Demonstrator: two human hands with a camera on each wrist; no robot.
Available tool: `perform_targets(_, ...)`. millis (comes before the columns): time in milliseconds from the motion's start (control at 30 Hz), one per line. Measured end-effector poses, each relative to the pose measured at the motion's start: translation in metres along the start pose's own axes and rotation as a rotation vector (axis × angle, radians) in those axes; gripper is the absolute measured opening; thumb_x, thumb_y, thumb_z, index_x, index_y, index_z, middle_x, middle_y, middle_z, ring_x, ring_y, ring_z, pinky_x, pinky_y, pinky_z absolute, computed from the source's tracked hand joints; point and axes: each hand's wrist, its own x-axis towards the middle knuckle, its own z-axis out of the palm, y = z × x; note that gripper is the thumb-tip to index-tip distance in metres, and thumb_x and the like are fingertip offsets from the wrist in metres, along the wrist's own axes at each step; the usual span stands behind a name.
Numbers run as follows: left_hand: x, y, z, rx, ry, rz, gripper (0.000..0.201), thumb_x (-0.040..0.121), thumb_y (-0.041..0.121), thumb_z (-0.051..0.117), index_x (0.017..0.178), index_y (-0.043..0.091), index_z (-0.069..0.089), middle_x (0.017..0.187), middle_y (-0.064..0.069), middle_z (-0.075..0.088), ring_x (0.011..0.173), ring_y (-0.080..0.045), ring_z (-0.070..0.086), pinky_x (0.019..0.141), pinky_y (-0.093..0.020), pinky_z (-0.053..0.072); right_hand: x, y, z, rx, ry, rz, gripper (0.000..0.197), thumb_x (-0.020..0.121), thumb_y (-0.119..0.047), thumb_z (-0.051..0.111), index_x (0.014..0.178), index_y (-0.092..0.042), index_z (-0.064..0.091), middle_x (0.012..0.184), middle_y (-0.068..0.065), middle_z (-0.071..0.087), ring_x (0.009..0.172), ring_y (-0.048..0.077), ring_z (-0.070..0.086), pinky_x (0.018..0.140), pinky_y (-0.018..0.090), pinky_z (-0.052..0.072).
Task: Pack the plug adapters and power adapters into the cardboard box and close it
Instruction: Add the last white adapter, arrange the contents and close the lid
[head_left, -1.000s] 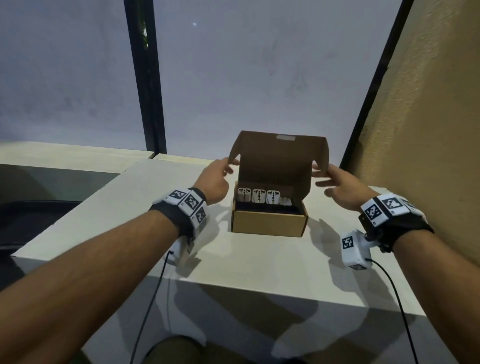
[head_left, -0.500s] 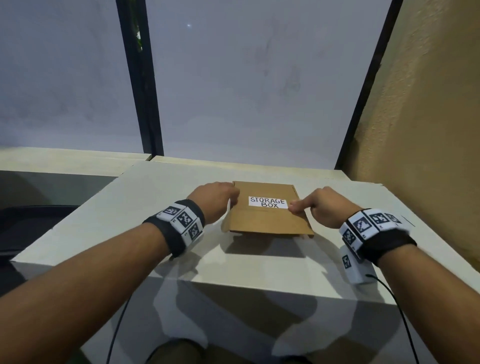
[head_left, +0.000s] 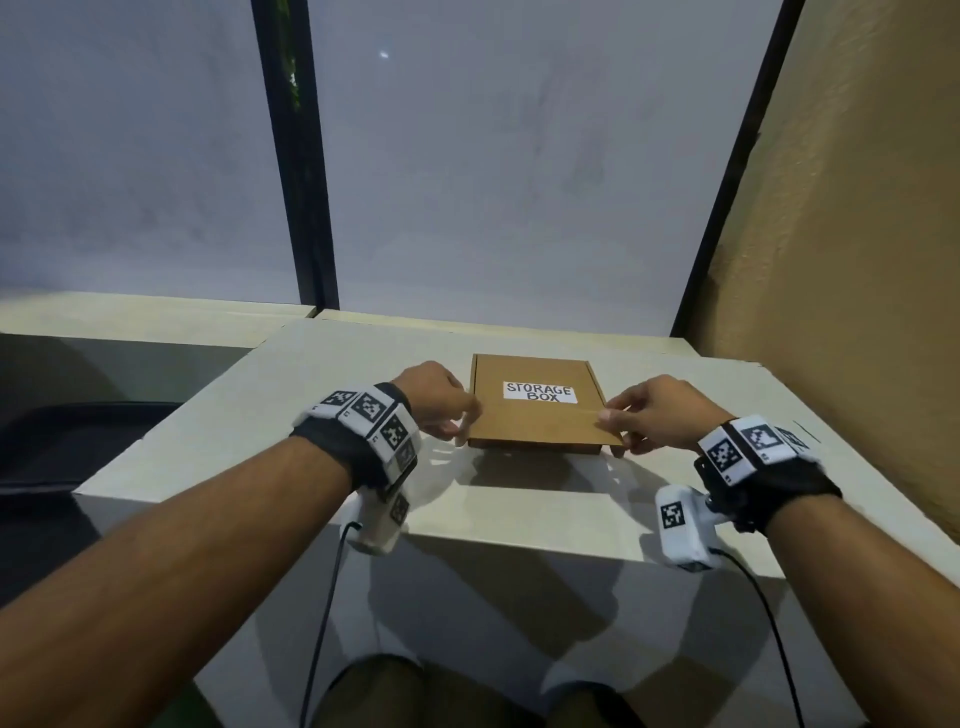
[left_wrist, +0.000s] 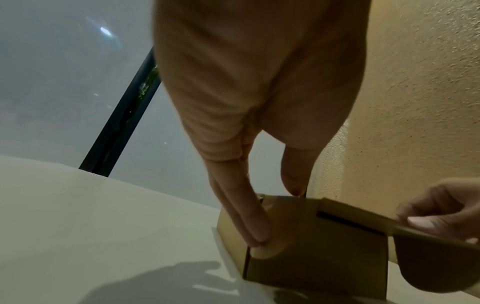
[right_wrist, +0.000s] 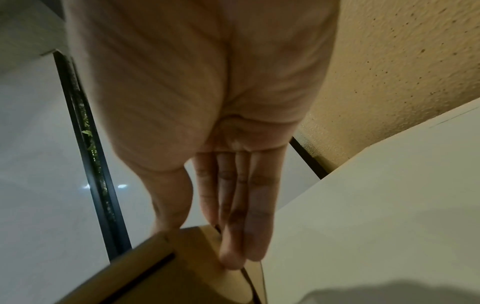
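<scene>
The brown cardboard box (head_left: 540, 423) labelled STORAGE BOX lies on the white table (head_left: 519, 499) with its lid down, and its contents are hidden. My left hand (head_left: 467, 421) grips the lid's front left corner, thumb on top. Its fingers (left_wrist: 255, 232) press the rounded side flap against the box (left_wrist: 311, 257). My right hand (head_left: 613, 421) pinches the front right corner. There its thumb is on top while the fingers (right_wrist: 241, 236) lie along the side of the box (right_wrist: 155, 273). The lid's front flap juts out above an open slot.
A textured tan wall (head_left: 857, 260) rises close on the right. Frosted window panes with a black frame (head_left: 296, 182) stand behind the table. The table's near edge lies just in front of the box, and a dark chair (head_left: 78, 447) sits lower left.
The lid stood upright with the adapters showing inside; it has swung down over the box. Both hands followed it down and slid to the front corners.
</scene>
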Motion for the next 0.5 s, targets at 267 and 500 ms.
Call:
perform_targets(267, 0.007, -0.011, 0.013, -0.007, -0.029, -0.025, 0.049, 0.085, 0.027, 0.072, 0.125, 0.01, 0.052, 0.106, -0.01, 0.07, 0.093, -0.022, 0.071, 0.09, -0.039, 0.057, 0.0, -0.006, 0.013, -0.03, 0.049, 0.031, 0.033, 0.078, -0.024, 0.079, 0.106, -0.009, 0.068, 0.082, 0.006, 0.074, 0.069, 0.017, 0.073, 0.075, 0.033, 0.061)
perform_targets(500, 0.017, -0.014, 0.013, 0.157, -0.036, 0.045, 0.068, 0.079, 0.029, 0.078, 0.135, 0.014, 0.043, 0.105, -0.008, 0.072, 0.091, -0.021, 0.071, 0.09, -0.037, 0.057, 0.004, -0.004, 0.017, -0.087, 0.077, 0.033, 0.039, 0.074, -0.025, 0.083, 0.103, -0.013, 0.059, 0.088, 0.005, 0.071, 0.07, 0.017, 0.071, 0.074, 0.034, 0.06)
